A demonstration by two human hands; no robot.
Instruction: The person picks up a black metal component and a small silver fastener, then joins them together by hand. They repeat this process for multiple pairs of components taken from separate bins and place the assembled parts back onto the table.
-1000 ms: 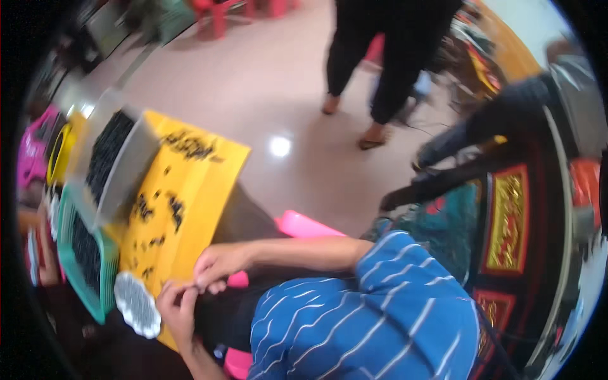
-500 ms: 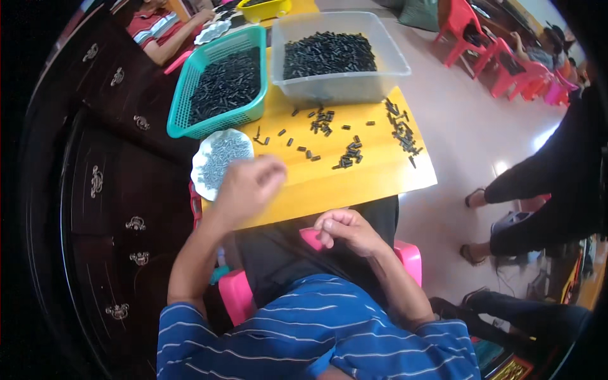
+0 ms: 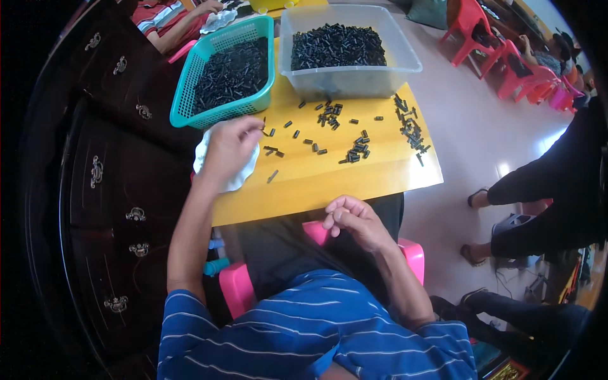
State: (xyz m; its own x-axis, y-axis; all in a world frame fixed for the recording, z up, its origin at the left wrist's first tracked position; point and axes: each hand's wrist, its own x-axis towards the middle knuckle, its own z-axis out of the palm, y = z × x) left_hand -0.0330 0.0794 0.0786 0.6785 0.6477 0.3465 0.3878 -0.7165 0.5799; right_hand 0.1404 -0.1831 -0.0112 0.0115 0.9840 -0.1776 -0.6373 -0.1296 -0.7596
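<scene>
My left hand (image 3: 231, 144) is over a white scalloped plate (image 3: 244, 172), covering most of it and whatever lies in it. Its fingers are bent together, and what they hold, if anything, cannot be made out. Close to the fingertips, a small dark piece (image 3: 264, 132) lies on the yellow tabletop (image 3: 304, 183). Above my lap at the table's near edge, my right hand (image 3: 358, 220) is closed in a pinch, its contents hidden. Short black cylinders lie scattered and in small heaps, one heap (image 3: 358, 149) in the middle and another (image 3: 411, 130) along the right edge. A lone thin piece (image 3: 273, 176) rests near the plate.
A green basket (image 3: 178, 104) and a clear plastic bin (image 3: 345, 75), both full of black cylinders, stand at the table's far side. Dark drawers (image 3: 126, 177) flank my left. Another person's arm (image 3: 180, 31) shows at the far left; someone's legs (image 3: 538, 183) stand to the right.
My left hand has moved up and left, from the table's near-left area to over the plate, uncovering pieces on the tabletop. My right hand has stayed nearly still. The view has shifted slightly.
</scene>
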